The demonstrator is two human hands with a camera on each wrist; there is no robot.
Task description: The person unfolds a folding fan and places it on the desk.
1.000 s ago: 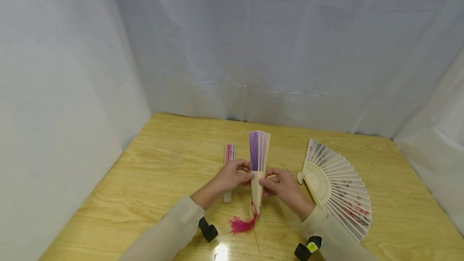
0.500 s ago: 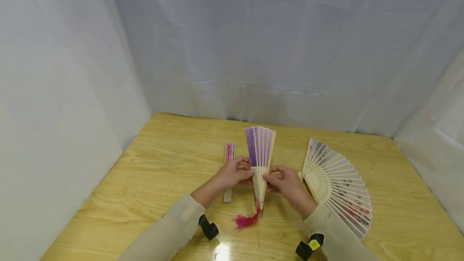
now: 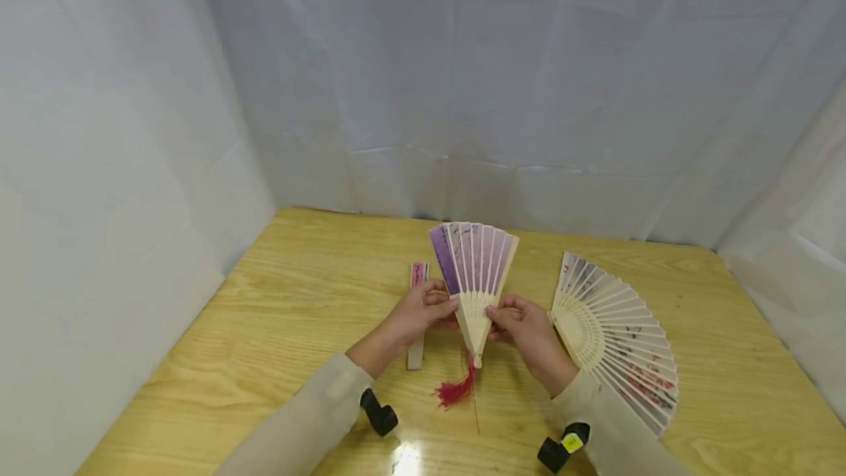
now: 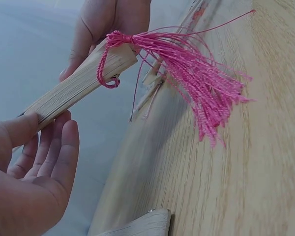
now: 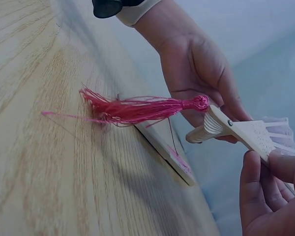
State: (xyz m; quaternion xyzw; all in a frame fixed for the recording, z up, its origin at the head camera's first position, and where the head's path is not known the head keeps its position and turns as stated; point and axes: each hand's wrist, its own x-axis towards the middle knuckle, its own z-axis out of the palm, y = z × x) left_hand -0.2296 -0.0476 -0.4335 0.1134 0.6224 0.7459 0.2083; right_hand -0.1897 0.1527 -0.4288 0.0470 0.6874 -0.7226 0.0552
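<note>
A purple folding fan (image 3: 474, 259), partly spread, is held over the table between both hands, its pale ribs narrowing down to the pivot. My left hand (image 3: 416, 314) pinches its left edge between thumb and fingers. On the opposite edge, my right hand (image 3: 529, 333) pinches the ribs with the thumb in front. From the pivot end hangs a pink tassel (image 4: 196, 83), with a loose thread trailing from it. The right wrist view shows the rivet and stacked rib ends of the fan (image 5: 255, 137) beside the tassel (image 5: 142, 109).
Behind my left hand lies a folded pink fan (image 3: 415, 357) on the wooden table (image 3: 297, 278). A white fan (image 3: 615, 336) with red and dark flower prints lies fully spread at the right, close to my right forearm. White sheeting (image 3: 489, 79) surrounds the table's back and sides.
The purple fan has spread from a narrow wedge to a wider one, showing more panels. Its pivot and tassel have shifted up and slightly right, and the hands have moved a little apart.
</note>
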